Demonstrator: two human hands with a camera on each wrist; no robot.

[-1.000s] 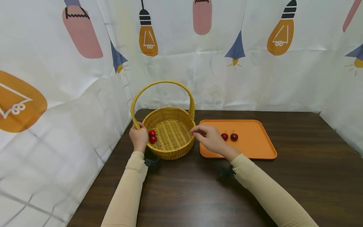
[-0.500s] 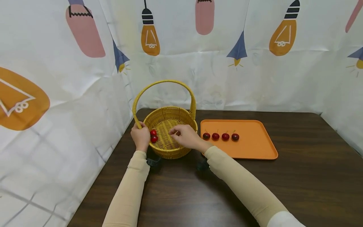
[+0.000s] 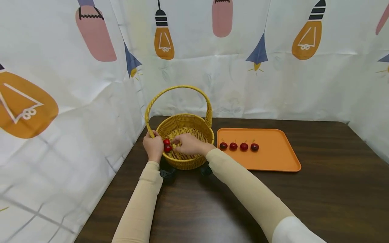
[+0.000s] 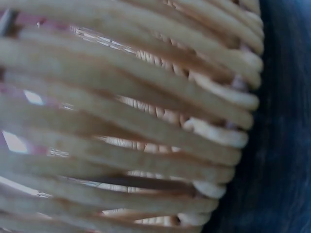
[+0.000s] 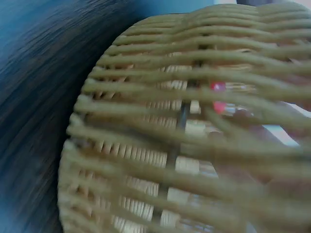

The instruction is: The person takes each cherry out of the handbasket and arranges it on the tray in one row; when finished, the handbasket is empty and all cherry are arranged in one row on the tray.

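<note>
Spanning the near side of a dark wooden table [image 3: 188, 209], two cream sleeves [image 3: 138, 206] lead to a person's hands at a round yellow basket [image 3: 184, 164]. The left hand [image 3: 153, 147] grips the basket at its left side, where the tall handle [image 3: 209, 118] meets the rim. The right hand [image 3: 189, 144] hangs over the basket's interior, fingers bent and pointed toward the left wall; whether anything is pinched between them cannot be told, and both wrist views show mainly blurred wicker. Just beyond those fingertips, two red cherries [image 3: 167, 149] lie together inside the basket, against its left wall, their red also glimpsed through the weave in the right wrist view. To the right, near the basket but apart from it, four more dark-red cherries [image 3: 233, 146] stand in a row, stems up, on an orange tray [image 3: 276, 152]. By that count the work looks partly done: two cherries are in the basket, four are left on the tray, any seventh in the fingers unconfirmed. Behind it all hangs a white cloth [image 3: 194, 44] printed with lamps and bulbs.
</note>
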